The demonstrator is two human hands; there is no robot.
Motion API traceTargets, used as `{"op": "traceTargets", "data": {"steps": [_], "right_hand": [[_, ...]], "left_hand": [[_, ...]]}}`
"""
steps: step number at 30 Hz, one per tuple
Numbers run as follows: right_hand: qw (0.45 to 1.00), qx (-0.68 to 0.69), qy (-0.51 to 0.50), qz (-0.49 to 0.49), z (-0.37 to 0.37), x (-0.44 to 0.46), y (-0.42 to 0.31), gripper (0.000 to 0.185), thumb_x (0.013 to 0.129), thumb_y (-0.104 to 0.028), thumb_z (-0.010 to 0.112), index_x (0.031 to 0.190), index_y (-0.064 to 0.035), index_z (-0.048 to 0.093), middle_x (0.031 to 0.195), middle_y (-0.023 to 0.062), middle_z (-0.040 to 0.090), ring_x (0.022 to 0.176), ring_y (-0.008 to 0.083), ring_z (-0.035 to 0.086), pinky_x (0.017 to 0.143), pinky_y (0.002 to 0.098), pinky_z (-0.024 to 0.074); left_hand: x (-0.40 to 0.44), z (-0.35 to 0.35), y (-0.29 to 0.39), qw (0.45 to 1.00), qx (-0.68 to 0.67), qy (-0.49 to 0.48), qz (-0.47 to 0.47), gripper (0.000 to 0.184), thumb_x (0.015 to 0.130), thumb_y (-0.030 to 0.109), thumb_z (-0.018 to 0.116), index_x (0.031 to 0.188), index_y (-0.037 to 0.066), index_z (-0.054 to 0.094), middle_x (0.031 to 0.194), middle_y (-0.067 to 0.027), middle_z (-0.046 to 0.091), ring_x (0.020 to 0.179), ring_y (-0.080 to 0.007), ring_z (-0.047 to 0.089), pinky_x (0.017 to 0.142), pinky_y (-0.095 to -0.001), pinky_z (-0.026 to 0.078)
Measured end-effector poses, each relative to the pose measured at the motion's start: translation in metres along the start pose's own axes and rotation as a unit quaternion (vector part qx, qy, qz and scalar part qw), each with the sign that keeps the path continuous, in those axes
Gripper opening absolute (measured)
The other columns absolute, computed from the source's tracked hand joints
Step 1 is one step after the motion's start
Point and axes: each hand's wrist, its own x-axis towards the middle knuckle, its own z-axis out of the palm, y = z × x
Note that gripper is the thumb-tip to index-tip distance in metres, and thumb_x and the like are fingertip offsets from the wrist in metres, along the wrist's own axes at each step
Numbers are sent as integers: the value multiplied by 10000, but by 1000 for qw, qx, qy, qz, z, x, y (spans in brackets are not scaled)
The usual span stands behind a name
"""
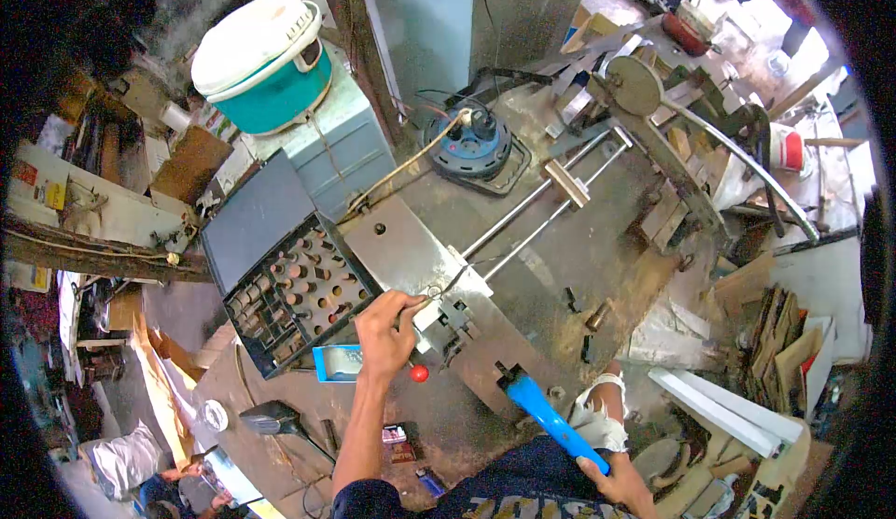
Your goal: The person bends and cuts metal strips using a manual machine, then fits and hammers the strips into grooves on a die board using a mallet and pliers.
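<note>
A thin dark strip lies over the steel plate, near the middle of its length, where a small block and fittings sit on it. The left hand reaches in from the body side of the plate, forearm rising steeply, wrist bent towards the plate, knuckles up. Its grip is closed to a pinch, thumb and forefinger together at the strip's near end; the other fingers curl under. The right hand, well out from the plate on the body side, has its grip wrapped around the end of a blue handle, whose head meets the plate's near end.

Just beside the plate, below the left hand, is 1 red knob. From the plate's far side 2 parallel rods run out over the surface, joined by a crossbar. Left of the plate an open black case holds short metal pegs, with a blue tray between case and left wrist. Beyond the plate stands a blue cable reel.

The strip's pinched end is covered by fingertips, and its exact shape is too small to tell. The right sleeve is hard to make out, and black corners cut off the outer clutter.
</note>
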Motion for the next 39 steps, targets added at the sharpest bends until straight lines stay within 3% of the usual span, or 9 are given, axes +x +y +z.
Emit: {"op": "traceTargets", "data": {"steps": [5, 12, 13, 14, 18, 23, 27, 35, 39], "right_hand": [[988, -39, -100, 107, -16, -2, -24, 905, 814, -757, 560, 1253, 33, 590, 1173, 294, 626, 1134, 383, 605, 982, 439, 457], [992, -51, -70, 97, -3, 1, 12, 892, 853, -729, 551, 1266, 62, 539, 1199, 312, 599, 1152, 416, 586, 985, 449, 448], [966, -67, -196, 157, -14, 11, 1, 938, 854, -728, 549, 1311, 89, 482, 1232, 332, 575, 1180, 453, 561, 998, 465, 436], [962, -71, -207, 163, -8, 11, 14, 938, 854, -728, 549, 1311, 89, 482, 1232, 332, 575, 1180, 453, 561, 998, 465, 436], [992, -55, -100, 58, 7, 11, 43, 887, 873, -676, 573, 1252, 122, 502, 1203, 358, 570, 1147, 472, 565, 979, 478, 443], [991, -35, -105, 70, -10, 4, -8, 917, 858, -707, 563, 1220, 134, 520, 1207, 384, 554, 1134, 479, 566, 963, 497, 446], [994, -61, -61, 61, 5, 8, 34, 878, 859, -694, 574, 1159, 131, 549, 1158, 373, 575, 1077, 478, 586, 912, 500, 461], [992, -44, -75, 91, -12, 1, -24, 743, 858, -633, 643, 941, 103, 585, 883, 269, 603, 811, 333, 591, 771, 452, 487], [996, -70, -14, 52, -3, 1, 2, 706, 870, -611, 641, 914, 92, 593, 813, 228, 596, 759, 302, 582, 734, 439, 490]], "left_hand": [[0, -4, 9, 999, -22, 3, 42, 143, 753, -116, 649, 843, -12, 687, 719, -140, 620, 633, -274, 616, 584, -330, 462], [-14, -3, 24, 994, -17, 90, 52, 170, 749, -132, 646, 849, -6, 702, 692, -128, 604, 600, -264, 585, 563, -326, 445], [-17, -7, 30, 994, 5, 100, 50, 178, 744, -134, 650, 856, -6, 702, 697, -126, 606, 611, -266, 590, 567, -329, 448], [-20, -9, 35, 992, 19, 117, 53, 195, 746, -135, 648, 879, -4, 705, 708, -129, 607, 621, -265, 590, 570, -334, 447], [-39, -12, 33, 994, 49, 97, -11, 140, 781, -101, 641, 877, -8, 684, 731, -138, 606, 636, -274, 598, 587, -339, 459], [-43, -2, 22, 990, 66, 117, -41, 86, 802, -71, 635, 858, -11, 660, 739, -145, 600, 650, -287, 607, 595, -347, 467], [-48, -1, 27, 989, 71, 107, -72, 112, 795, -79, 631, 870, -3, 663, 761, -145, 609, 667, -294, 617, 604, -347, 472], [-39, 2, 34, 990, 76, 92, -69, 130, 793, -79, 631, 883, 7, 670, 782, -144, 624, 683, -304, 626, 598, -357, 473], [-33, 8, 23, 991, 79, 95, -47, 114, 798, -74, 640, 878, 1, 670, 783, -144, 633, 692, -305, 633, 630, -358, 487]]}}
